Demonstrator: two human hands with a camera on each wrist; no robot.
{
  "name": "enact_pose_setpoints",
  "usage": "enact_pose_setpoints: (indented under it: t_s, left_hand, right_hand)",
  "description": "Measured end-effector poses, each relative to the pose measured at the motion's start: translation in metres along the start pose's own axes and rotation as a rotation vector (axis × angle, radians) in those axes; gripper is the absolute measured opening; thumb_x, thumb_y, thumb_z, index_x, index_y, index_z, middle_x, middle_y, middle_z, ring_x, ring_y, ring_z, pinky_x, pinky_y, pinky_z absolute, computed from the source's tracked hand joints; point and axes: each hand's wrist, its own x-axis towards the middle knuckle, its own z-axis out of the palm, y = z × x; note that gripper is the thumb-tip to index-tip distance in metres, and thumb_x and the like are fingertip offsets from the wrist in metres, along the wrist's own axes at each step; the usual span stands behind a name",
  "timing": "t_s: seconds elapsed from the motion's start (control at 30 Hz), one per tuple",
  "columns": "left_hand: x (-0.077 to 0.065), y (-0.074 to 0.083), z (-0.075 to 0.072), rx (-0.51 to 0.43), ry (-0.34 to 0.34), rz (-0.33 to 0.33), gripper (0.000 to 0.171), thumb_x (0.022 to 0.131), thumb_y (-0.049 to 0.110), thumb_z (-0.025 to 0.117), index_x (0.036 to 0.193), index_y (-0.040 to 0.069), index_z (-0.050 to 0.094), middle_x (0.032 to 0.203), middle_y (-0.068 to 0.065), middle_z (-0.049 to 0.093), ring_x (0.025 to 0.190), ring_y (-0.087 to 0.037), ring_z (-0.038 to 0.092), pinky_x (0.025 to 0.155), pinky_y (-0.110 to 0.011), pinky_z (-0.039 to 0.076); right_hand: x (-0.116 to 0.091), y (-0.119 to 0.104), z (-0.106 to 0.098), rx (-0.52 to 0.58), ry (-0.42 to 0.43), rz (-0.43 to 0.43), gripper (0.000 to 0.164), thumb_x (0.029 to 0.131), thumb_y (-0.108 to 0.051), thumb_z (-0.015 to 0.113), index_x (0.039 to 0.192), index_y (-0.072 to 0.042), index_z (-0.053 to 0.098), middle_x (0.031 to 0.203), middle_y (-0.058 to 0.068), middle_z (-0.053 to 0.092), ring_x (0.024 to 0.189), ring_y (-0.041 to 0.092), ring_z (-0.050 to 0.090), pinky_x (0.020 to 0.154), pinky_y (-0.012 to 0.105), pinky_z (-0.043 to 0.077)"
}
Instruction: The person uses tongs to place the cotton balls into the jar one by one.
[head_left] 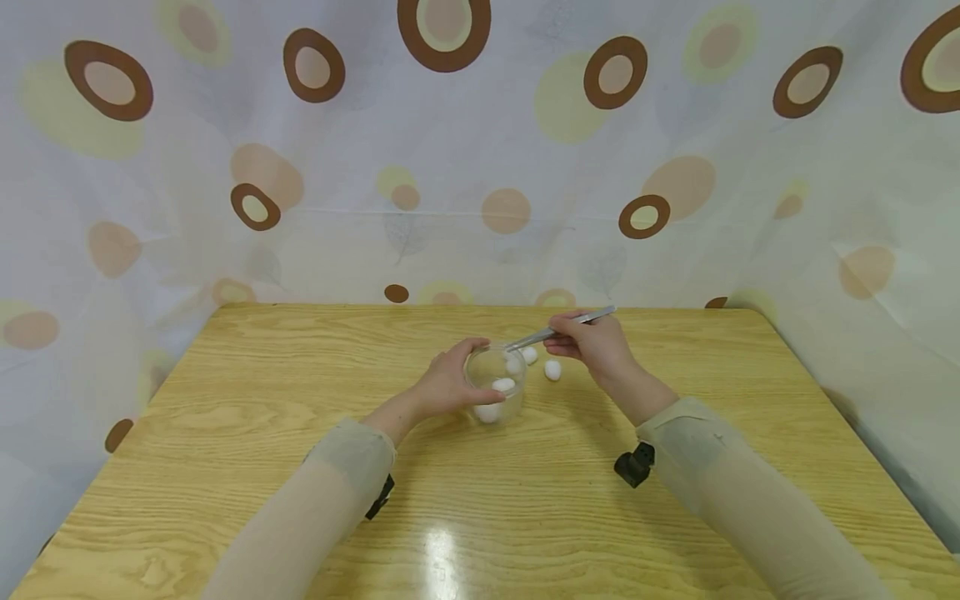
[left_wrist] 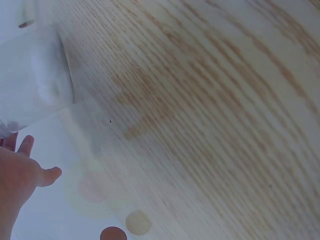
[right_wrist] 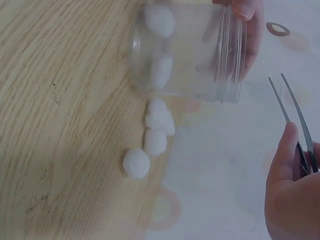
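Observation:
A clear jar (head_left: 483, 364) with several white cotton balls (right_wrist: 162, 71) in it stands on the table. My left hand (head_left: 437, 382) grips it near the rim, thumb on the near side and fingers round the far side. Metal tweezers (head_left: 534, 337) are pinched in my right hand (head_left: 600, 350). Their two tips are spread apart with nothing between them, close to the jar's mouth in the right wrist view. Right beside the jar, several more cotton balls (right_wrist: 136, 163) lie in a row on the table.
The wooden table (head_left: 262, 433) reaches back to a patterned curtain (head_left: 337, 167), which also hangs along both sides. A black wrist camera (head_left: 635, 465) sits under the right sleeve.

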Motion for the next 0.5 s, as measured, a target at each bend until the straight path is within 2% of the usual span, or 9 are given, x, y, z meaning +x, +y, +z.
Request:
enact_pose_setpoints:
  t_s: [0.2,0.4,0.5]
  left_hand:
    - [0.0,0.0,0.0,0.008,0.0,0.019,0.084,0.076,0.037,0.076,0.143,0.008,0.034,0.145,-0.005,0.042,0.136,-0.027,0.036,0.115,-0.054,0.008]
    - [0.0,0.002,0.001,0.008,-0.011,0.016,0.086,0.075,0.038,0.076,0.144,0.011,0.031,0.146,-0.004,0.041,0.137,-0.03,0.032,0.114,-0.054,0.01]
    - [-0.001,0.001,0.002,-0.006,-0.023,0.002,0.09,0.074,0.038,0.077,0.145,0.011,0.029,0.146,-0.003,0.04,0.137,-0.034,0.029,0.112,-0.055,0.017]
  right_hand:
    - [0.001,-0.001,-0.01,-0.005,0.045,-0.005,0.006,0.093,-0.006,0.054,0.093,-0.003,0.059,0.066,-0.004,0.068,0.062,0.006,0.067,0.064,0.019,0.055]
    - [0.001,0.003,-0.025,-0.011,0.087,0.002,0.006,0.094,-0.008,0.054,0.097,-0.004,0.058,0.068,-0.005,0.068,0.063,0.005,0.067,0.066,0.019,0.055]
    - [0.002,0.006,-0.033,0.008,0.112,0.021,0.007,0.094,-0.01,0.055,0.096,-0.005,0.058,0.067,-0.004,0.068,0.063,0.005,0.067,0.066,0.019,0.055]
